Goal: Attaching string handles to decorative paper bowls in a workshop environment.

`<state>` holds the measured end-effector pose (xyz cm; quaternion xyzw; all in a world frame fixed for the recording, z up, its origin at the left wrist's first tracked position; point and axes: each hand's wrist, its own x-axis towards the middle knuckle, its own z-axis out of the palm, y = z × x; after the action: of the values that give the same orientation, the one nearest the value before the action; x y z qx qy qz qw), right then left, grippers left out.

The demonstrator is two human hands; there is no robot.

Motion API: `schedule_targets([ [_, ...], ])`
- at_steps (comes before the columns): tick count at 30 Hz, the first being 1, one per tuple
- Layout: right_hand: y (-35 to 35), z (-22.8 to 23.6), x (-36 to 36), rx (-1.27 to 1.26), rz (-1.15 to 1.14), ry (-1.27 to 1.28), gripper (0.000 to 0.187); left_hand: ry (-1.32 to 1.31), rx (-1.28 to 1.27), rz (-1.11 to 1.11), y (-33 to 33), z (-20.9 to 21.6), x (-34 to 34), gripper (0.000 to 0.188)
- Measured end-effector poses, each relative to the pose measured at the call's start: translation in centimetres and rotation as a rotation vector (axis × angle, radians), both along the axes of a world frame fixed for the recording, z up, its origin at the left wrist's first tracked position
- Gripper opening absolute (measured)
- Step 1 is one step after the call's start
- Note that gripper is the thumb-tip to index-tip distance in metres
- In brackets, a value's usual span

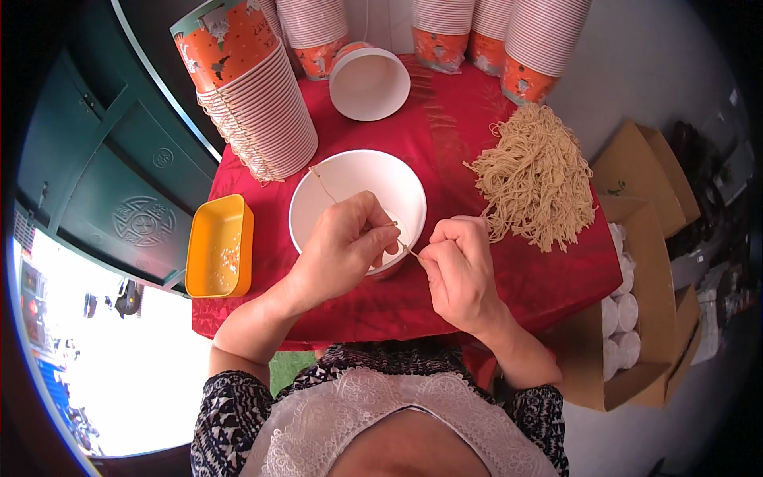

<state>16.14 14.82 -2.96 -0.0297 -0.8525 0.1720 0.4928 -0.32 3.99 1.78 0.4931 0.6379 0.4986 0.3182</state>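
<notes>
A thin tan cord (411,251) runs between my two hands, over the near rim of a white paper bucket (389,179). My left hand (338,250) pinches the cord above the bucket's opening. Just right of the bucket, my right hand (463,274) pinches the cord with curled fingers. Another length of cord rises at the bucket's far left side, behind my left hand. To the right lies a loose heap of tan cords (536,183). At the left stands a tall bucket stack (262,111) with cords hanging down its side.
A yellow tray (220,246) with small pale bits sits at the left edge of the red-covered table (445,294). One white bucket (369,83) lies tipped at the back, near more bucket stacks (544,40). Right of the table, a cardboard box (644,278) holds white rolls.
</notes>
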Motion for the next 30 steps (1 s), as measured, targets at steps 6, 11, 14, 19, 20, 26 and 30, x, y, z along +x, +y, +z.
schedule_targets([
  [6, 0.2, -1.2, 0.5, 0.022, 0.072, -0.036, 0.013, 0.103, -0.027, 0.060, 0.0, 0.0, 0.0, 0.013],
  [11, 0.2, -1.3, 0.4, 0.022, 0.152, -0.029, 0.014, 0.177, -0.036, 0.109, 0.0, 0.2, -0.1, 0.013],
  [14, 0.2, -0.9, 0.1, -0.027, 0.126, 0.010, 0.016, 0.282, -0.006, 0.132, 0.0, 0.3, -0.7, 0.013],
  [19, -0.2, -0.4, -0.6, -0.317, 0.205, 0.002, 0.020, 0.495, 0.082, 0.081, -0.4, 2.0, -0.1, 0.009],
  [20, -0.2, -0.4, -0.8, -0.336, 0.228, 0.003, 0.020, 0.492, 0.114, 0.045, -0.4, 2.1, 0.0, 0.009],
  [26, -0.1, -1.0, -1.6, -0.450, 0.333, 0.014, 0.019, 0.481, 0.173, -0.025, -0.4, 1.9, 0.2, 0.006],
  [30, -0.4, -1.4, -1.9, -0.428, 0.322, 0.077, 0.019, 0.481, 0.182, -0.022, -0.3, 1.9, 0.2, 0.005],
])
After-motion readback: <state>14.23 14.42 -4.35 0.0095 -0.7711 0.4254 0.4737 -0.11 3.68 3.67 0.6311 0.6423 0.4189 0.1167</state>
